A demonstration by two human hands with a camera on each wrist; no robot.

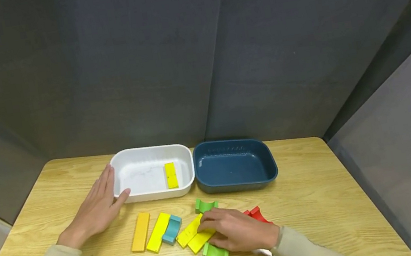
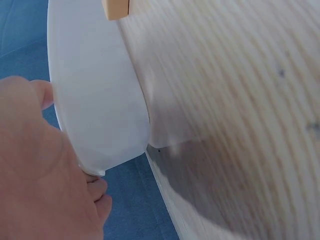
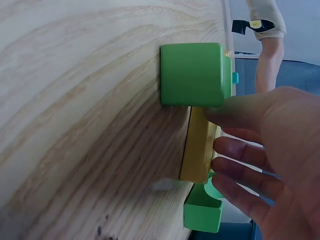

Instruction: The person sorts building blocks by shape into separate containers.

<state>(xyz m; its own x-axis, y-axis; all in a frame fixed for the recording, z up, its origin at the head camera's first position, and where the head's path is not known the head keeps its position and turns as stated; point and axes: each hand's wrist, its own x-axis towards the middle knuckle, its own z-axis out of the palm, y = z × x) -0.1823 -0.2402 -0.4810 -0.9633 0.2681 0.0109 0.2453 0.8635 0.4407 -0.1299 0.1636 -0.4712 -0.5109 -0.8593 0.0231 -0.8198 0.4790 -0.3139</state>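
Note:
My left hand (image 1: 98,205) rests at the left end of the white tray (image 1: 140,198), fingers lying along its side and thumb at the front rim. In the left wrist view the fingertips show just past the tray's rim (image 2: 92,172). My right hand (image 1: 238,229) reaches over two flat yellow blocks (image 1: 191,230), its fingers bent and spread. In the right wrist view its fingertips meet the edge of a yellow block (image 3: 197,150), with the thumb partly behind a green curved block (image 3: 192,75); I cannot tell whether they grip. A second green curved block (image 1: 204,205) lies behind the hand.
A single yellow block (image 1: 171,175) lies in the white tray. Beside it stands a dark blue tray (image 1: 239,185). An orange block (image 1: 140,232), another yellow block (image 1: 158,232) and a blue curved block (image 1: 172,229) lie between the hands. Red pieces (image 1: 258,214) show behind the right hand.

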